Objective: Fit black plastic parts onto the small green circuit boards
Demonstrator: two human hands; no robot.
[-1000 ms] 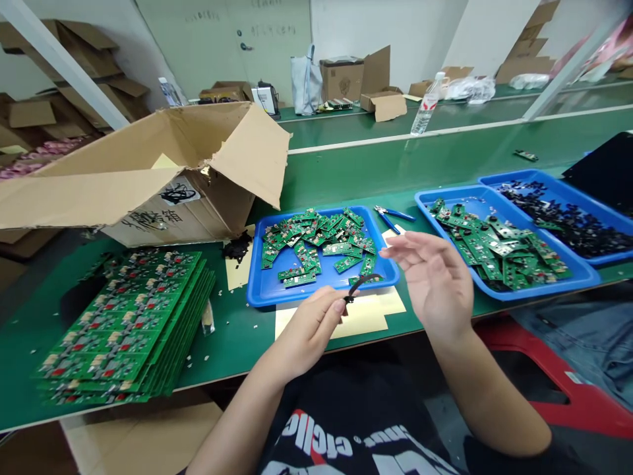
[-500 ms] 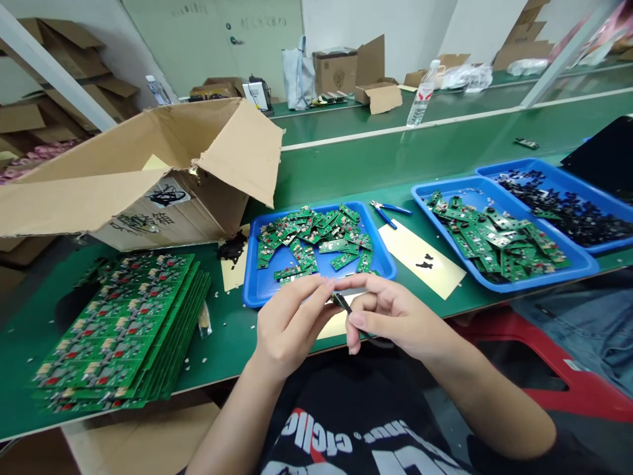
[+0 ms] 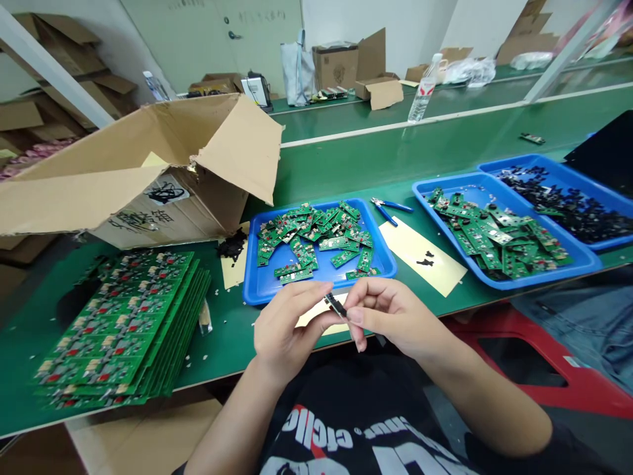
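Note:
Between my two hands, just in front of the middle blue tray (image 3: 252, 264), is a small circuit board with a black part on it (image 3: 336, 305). My left hand (image 3: 291, 323) pinches its left end between thumb and fingers. The fingers of my right hand (image 3: 383, 313) are closed on its right end. Small green circuit boards (image 3: 341, 244) lie loosely in the tray beyond my hands. A yellow sheet (image 3: 316, 316) lies partly hidden beneath my hands.
Left stands a stack of green circuit panels (image 3: 123, 323) before an open cardboard box (image 3: 163, 218). Blue-handled cutters (image 3: 388, 210) and a yellow card with black bits (image 3: 420, 254) lie right of the middle tray. Further right are trays of boards (image 3: 504, 237) and black parts (image 3: 573, 204).
The small board has turned in my hands, and its black part shows more clearly. My right forefinger has curled back from the left fingertips.

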